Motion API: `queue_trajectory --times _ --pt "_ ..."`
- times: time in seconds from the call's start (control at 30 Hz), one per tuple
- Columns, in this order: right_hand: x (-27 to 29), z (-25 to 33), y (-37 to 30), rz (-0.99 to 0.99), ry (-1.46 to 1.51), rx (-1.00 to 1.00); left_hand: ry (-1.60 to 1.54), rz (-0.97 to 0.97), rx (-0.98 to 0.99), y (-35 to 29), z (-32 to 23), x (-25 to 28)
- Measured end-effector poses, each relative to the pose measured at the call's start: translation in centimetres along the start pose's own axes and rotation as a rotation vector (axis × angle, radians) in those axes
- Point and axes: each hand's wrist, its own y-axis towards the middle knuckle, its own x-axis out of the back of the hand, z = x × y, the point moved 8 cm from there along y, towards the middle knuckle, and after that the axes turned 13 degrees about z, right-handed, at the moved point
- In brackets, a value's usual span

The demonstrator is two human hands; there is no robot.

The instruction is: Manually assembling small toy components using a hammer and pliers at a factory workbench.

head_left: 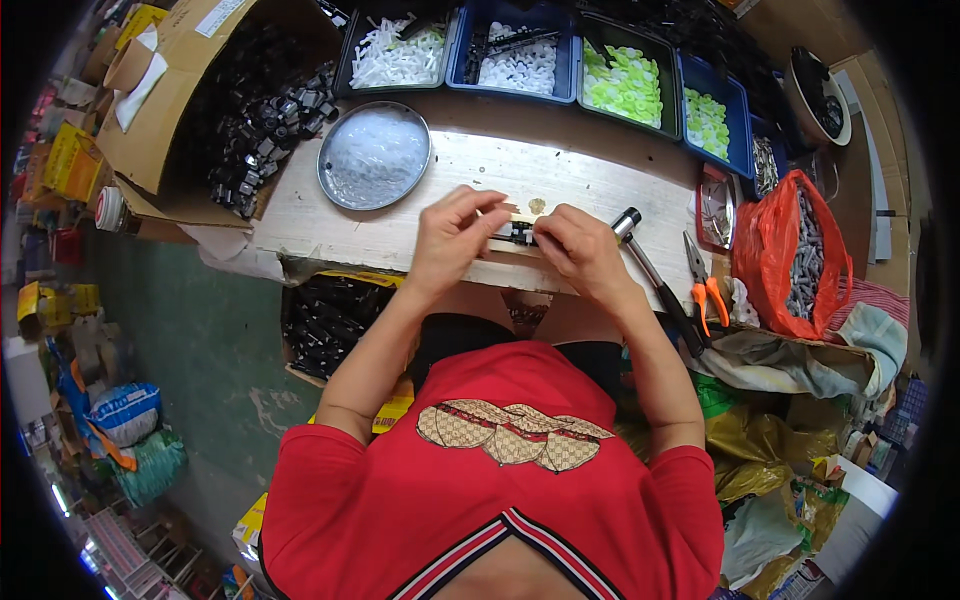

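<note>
Near the front edge of the white work table (480, 160), both of my hands meet at a small black part (516, 233) with a bit of white on it. My right hand (585, 250) grips its right end with curled fingers. At its left end is my left hand (452, 238), thumb and forefinger brought together; whatever they pinch is too small to make out. A hammer (650, 268) lies just right of my right hand. Farther right, pliers with orange handles (705, 290) rest on the table.
Trays of white pieces (400, 55) and yellow-green pieces (625, 90) line the back. A round metal dish (374, 155) stands left of centre, beside a cardboard box (160, 120) spilling black parts. At right sits a red plastic bag (770, 260) of grey pieces.
</note>
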Motion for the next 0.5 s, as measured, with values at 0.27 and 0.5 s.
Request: queue_trajectory --times 0.27,0.5 --pt "-1.8 -0.4 0.8 0.1 -0.268 -0.066 0.222 0.087 0.065 0.9 1.4 0.1" --pt "-1.8 -0.2 0.4 0.035 -0.272 -0.073 0.399 0.195 0.069 1.8 0.9 -0.7"
